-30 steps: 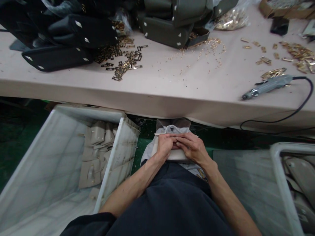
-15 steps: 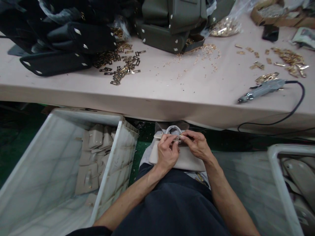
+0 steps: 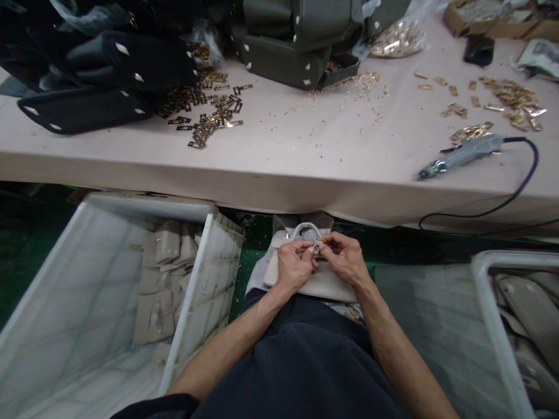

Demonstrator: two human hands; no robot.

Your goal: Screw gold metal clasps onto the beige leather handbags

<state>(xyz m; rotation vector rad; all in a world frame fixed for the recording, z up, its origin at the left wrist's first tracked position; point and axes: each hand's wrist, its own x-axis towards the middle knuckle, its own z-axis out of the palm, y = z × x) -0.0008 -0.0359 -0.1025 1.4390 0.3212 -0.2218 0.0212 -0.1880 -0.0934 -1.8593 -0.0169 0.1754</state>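
A cream handbag [image 3: 328, 286] lies across my lap, its wrapped handle [image 3: 305, 226] arching up on the far side. Over its upper part, my left hand [image 3: 296, 266] and my right hand [image 3: 346, 261] meet, both closed with thumbs and fingers pinched. Between the fingertips shows a small shiny metal fitting [image 3: 317, 249], too small to make out fully. My fingers partly hide it and the bag's top.
On the workbench [image 3: 279, 157] are dark handbags [image 3: 87, 110], olive handbags [image 3: 283, 61], dark metal fittings [image 3: 209, 119], gold fittings [image 3: 510, 96] and a corded electric screwdriver [image 3: 463, 156]. A white bin [image 3: 209, 285] with beige bag pieces stands left; another bin [image 3: 484, 302] stands right.
The metal fitting between my fingertips shows more plainly now, and my fingers have shifted slightly around it. The bench things sit slightly further left in the view.
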